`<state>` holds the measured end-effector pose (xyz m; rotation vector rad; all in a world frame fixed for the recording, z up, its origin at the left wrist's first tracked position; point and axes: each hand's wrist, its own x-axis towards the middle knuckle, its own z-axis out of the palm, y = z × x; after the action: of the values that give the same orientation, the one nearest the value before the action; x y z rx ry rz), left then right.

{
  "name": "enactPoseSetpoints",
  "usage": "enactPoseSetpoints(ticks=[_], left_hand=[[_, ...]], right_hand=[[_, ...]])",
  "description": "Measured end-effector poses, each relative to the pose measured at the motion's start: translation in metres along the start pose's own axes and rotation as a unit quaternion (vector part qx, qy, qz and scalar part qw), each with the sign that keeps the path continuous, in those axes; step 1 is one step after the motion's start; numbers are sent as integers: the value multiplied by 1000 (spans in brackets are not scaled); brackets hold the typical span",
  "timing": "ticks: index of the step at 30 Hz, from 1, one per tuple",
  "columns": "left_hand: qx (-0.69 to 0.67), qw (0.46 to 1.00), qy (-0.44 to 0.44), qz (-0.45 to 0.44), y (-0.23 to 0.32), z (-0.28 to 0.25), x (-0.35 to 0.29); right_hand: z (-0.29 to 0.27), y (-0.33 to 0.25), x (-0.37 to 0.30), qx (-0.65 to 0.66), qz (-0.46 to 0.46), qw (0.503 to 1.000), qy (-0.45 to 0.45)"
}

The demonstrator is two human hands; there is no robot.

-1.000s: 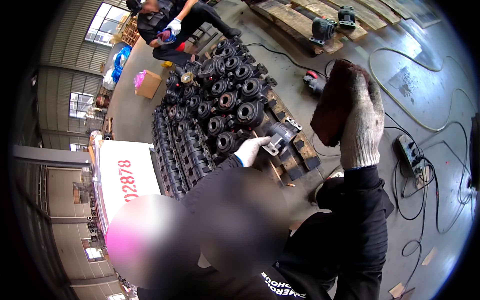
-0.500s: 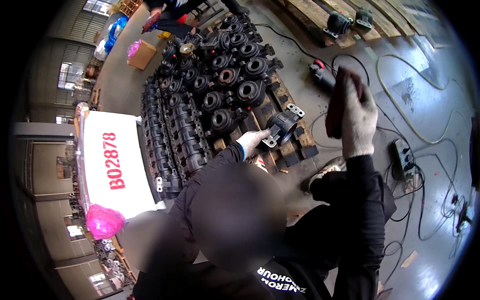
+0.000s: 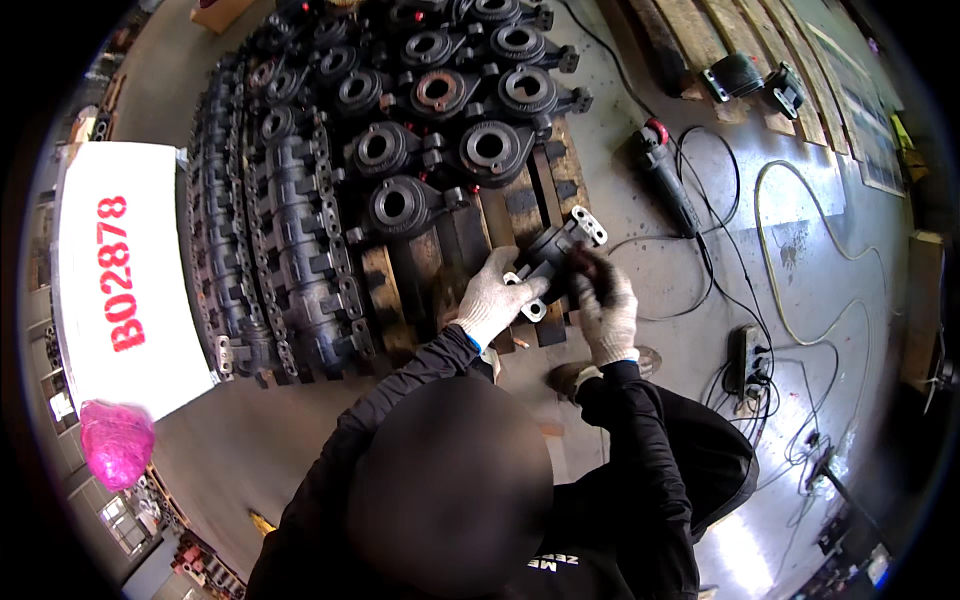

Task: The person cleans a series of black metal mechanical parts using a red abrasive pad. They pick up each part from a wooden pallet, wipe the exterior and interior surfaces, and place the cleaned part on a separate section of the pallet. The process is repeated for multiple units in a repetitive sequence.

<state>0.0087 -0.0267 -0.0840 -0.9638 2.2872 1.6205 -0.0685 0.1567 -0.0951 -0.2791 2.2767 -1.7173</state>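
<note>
A black metal casting, with bright machined lugs at two ends, rests at the near right end of the wooden pallet. My left hand, in a whitish knit glove, closes on its near side beside the lower lug. My right hand, in a like glove, has its fingers closed on a dark reddish-brown pad at the casting's right side. Cloth or abrasive, the pad's material is unclear. My fingers hide part of both pad and casting.
Several black ring-shaped castings and rows of dark housings fill the pallet. On the floor to the right lie an angle grinder, a power strip and looping cables. A white marked board stands left.
My right hand has come down and left, bringing the reddish-brown pad from the air to the casting. My left hand stays on the casting. The view has tilted down and shifted.
</note>
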Motion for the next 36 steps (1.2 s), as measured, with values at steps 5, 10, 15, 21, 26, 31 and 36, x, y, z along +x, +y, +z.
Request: enactPoseSetpoints(ticks=[5,10,15,21,26,31,36], left_hand=[[-62,998,-17,-26,-3,-7,-2],[-141,989,-46,-26,-7,-8,-1],[-107,992,-55,-25,8,-6,4],[-75,997,-31,10,-9,2,10],[-150,987,-58,2,-14,8,18],[-115,993,-28,9,-15,11,12],[-96,994,-31,41,-30,11,15]], right_hand=[[10,8,-14,-53,-73,996,-17],[17,18,-16,-28,-9,1000,4],[15,22,-2,-67,-35,996,49],[6,10,15,10,18,999,37],[-35,31,60,47,110,984,128],[-14,6,10,-4,-4,996,89],[4,5,3,-20,61,995,81]])
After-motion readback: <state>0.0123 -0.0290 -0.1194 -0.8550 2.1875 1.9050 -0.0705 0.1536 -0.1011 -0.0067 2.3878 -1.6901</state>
